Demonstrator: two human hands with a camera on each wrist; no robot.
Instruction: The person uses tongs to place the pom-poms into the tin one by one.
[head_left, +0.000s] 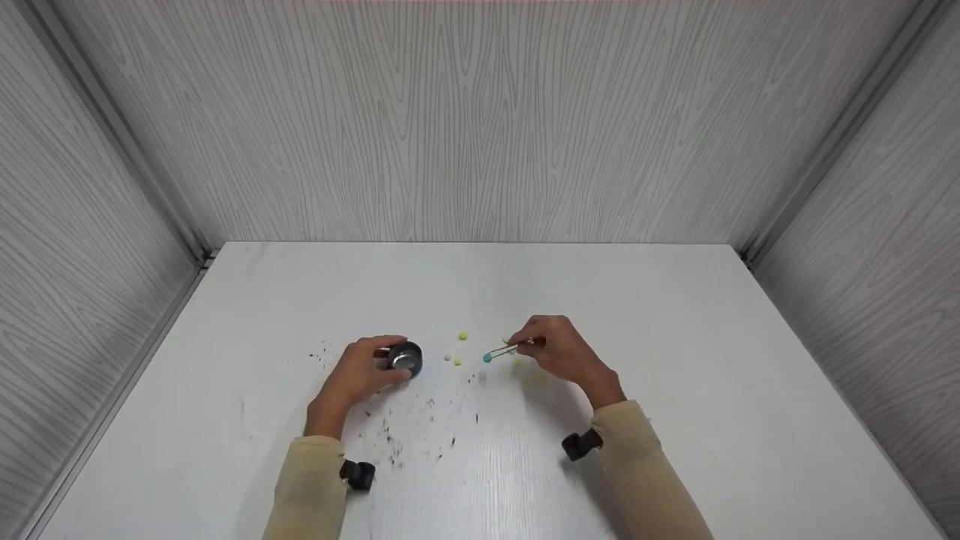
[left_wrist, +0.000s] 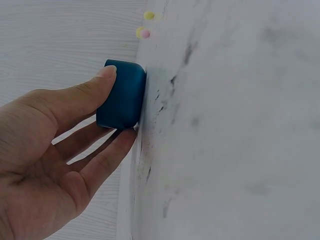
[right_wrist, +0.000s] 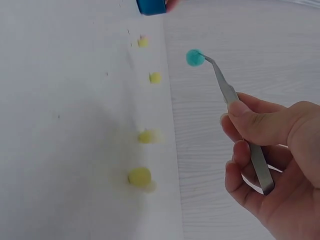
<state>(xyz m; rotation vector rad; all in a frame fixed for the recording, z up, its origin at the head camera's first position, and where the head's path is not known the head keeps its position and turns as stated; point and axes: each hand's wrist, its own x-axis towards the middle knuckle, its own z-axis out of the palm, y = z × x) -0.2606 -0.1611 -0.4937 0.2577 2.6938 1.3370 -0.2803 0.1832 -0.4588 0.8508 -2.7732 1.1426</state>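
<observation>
In the head view my left hand (head_left: 361,373) holds a small round cup (head_left: 405,358) at the table, its dark shiny inside facing up. The left wrist view shows the cup's blue outer wall (left_wrist: 122,95), with the thumb against one side and fingertips near its base. My right hand (head_left: 561,351) grips bent-tip metal tweezers (right_wrist: 227,91) between thumb and fingers. At their tips is a small teal ball (right_wrist: 194,57), held above the table to the right of the cup. Small yellow balls (right_wrist: 139,176) lie on the table near and below the tweezers.
Between the hands, more yellow balls (head_left: 463,336) and a pale pinkish ball (left_wrist: 145,34) lie on the white table (head_left: 637,300). Dark specks (head_left: 390,442) mark the tabletop in front of the cup. Wood-grained grey panels (head_left: 480,127) stand at the back and both sides.
</observation>
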